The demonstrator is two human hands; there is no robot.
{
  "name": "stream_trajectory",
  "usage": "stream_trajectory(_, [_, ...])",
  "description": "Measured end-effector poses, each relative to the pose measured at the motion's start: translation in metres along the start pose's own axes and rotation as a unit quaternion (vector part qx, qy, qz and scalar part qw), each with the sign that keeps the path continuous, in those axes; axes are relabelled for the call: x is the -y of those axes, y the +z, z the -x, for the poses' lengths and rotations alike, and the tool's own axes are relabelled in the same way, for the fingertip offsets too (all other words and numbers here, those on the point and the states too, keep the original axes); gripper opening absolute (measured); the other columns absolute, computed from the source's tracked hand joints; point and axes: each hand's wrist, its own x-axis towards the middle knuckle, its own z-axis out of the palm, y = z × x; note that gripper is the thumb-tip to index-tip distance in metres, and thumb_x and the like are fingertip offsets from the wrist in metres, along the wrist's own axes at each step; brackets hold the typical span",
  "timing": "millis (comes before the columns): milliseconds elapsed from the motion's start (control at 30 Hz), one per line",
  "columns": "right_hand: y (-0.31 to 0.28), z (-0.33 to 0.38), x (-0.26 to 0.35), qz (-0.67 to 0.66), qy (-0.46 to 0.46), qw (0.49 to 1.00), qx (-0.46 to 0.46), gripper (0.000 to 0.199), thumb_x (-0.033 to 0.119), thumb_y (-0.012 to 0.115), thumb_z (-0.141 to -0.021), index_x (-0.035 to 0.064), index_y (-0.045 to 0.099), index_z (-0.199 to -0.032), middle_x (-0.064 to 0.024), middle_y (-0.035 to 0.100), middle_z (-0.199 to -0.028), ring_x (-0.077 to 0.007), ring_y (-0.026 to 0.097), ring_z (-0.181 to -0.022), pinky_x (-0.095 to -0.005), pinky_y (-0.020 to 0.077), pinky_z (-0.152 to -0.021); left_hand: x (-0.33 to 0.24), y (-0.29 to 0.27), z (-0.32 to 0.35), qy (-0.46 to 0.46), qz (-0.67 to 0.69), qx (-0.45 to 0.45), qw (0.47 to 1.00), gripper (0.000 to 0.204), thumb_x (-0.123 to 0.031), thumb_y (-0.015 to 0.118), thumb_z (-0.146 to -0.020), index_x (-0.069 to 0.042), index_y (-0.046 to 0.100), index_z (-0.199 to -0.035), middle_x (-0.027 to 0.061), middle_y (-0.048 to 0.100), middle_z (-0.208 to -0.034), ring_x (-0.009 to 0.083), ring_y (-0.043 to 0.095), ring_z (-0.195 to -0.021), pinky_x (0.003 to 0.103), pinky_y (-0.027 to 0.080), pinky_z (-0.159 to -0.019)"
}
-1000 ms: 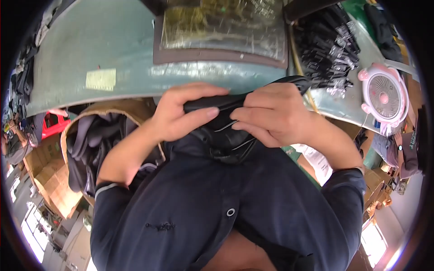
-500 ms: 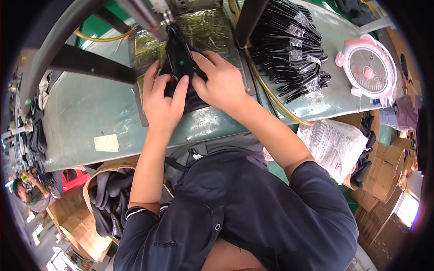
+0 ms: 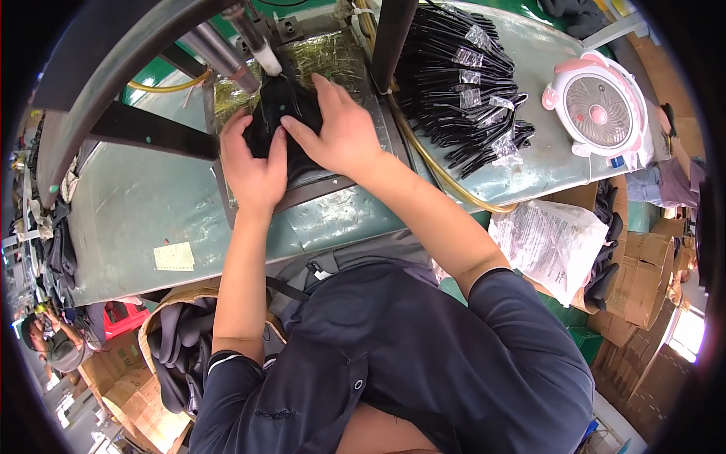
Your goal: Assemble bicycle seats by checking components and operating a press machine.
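A black glossy piece of flexible material lies on the press plate, its kind not clear. A white-tipped rod stands over its far end, and I cannot tell whether they touch. My left hand rests on the left edge of the piece, thumb and fingers apart. From the right, my right hand lies on it with the forefinger stretched out and the thumb pointing inward. Both thumbs nearly meet on the near part. Beside the rod is a thick metal cylinder.
Dark frame bars stand left of my hands. Right of the plate run a yellow hose and a bundle of black strips. A pink-and-white fan stands farther right. A box of black padded pieces sits below the bench's front edge.
The white-tipped rod now shows over the piece's far end. My right forefinger has straightened and moved farther up. My hands have spread on the piece, and the view has shifted slightly.
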Motion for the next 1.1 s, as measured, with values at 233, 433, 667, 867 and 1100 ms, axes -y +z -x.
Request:
stream_trajectory(233, [-0.032, -0.015, 0.032, -0.054, 0.171, 0.976, 0.120, 0.072, 0.041, 0.075, -0.099, -0.0067, 0.055, -0.148, -0.0297, 0.071, -0.132, -0.0357, 0.072, -0.122, -0.0408, 0.0548, -0.104, -0.011, -0.033, -0.014, -0.174, 0.051, 0.119, 0.976, 0.044, -0.023, 0.079, -0.086, -0.001, 0.068, -0.123, 0.0223, 0.073, -0.118, 0.0421, 0.071, -0.111, 0.045, 0.056, -0.098])
stream_trajectory(433, [-0.071, -0.005, 0.077, -0.075, -0.172, 0.933, 0.308, 0.083, 0.032, 0.085, -0.086, 0.0039, 0.051, -0.156, -0.0227, 0.067, -0.139, -0.0365, 0.062, -0.135, -0.0447, 0.0461, -0.114, 0.029, -0.165, 0.019, -0.471, 0.458, 0.254, 0.710, 0.037, -0.009, 0.074, -0.091, 0.006, 0.070, -0.125, 0.0095, 0.074, -0.119, 0.0163, 0.070, -0.105, 0.029, 0.054, -0.096])
stream_trajectory(667, [0.039, 0.064, 0.150, -0.337, 0.159, 0.756, 0.538, 0.079, 0.021, 0.088, -0.082, 0.0011, 0.049, -0.148, -0.0172, 0.077, -0.105, -0.0311, 0.076, -0.089, -0.0432, 0.0582, -0.080, 0.052, -0.299, 0.118, -0.578, 0.601, -0.037, 0.550, 0.045, -0.028, 0.062, -0.108, 0.005, 0.058, -0.138, 0.0208, 0.071, -0.126, 0.0358, 0.076, -0.097, 0.039, 0.065, -0.080])
stream_trajectory(867, [0.215, -0.013, 0.148, -0.590, 0.389, 0.640, 0.301, 0.045, 0.014, 0.079, -0.095, -0.0109, 0.060, -0.126, -0.0196, 0.071, -0.126, -0.0246, 0.072, -0.105, -0.0402, 0.0560, -0.099, 0.083, -0.343, 0.220, -0.590, 0.188, -0.306, 0.724, 0.027, -0.018, 0.068, -0.106, 0.000, 0.063, -0.125, 0.0136, 0.073, -0.117, 0.0271, 0.075, -0.095, 0.035, 0.063, -0.080])
stream_trajectory(1100, [0.154, 0.020, 0.164, -0.490, 0.292, 0.694, 0.439, 0.075, 0.006, 0.078, -0.096, -0.0076, 0.039, -0.159, -0.0219, 0.048, -0.162, -0.0302, 0.064, -0.135, -0.0410, 0.0522, -0.113, 0.100, -0.322, 0.381, -0.539, -0.390, 0.117, 0.737, 0.057, -0.047, 0.066, -0.103, 0.003, 0.066, -0.129, 0.0285, 0.068, -0.128, 0.0476, 0.059, -0.129, 0.052, 0.048, -0.111])
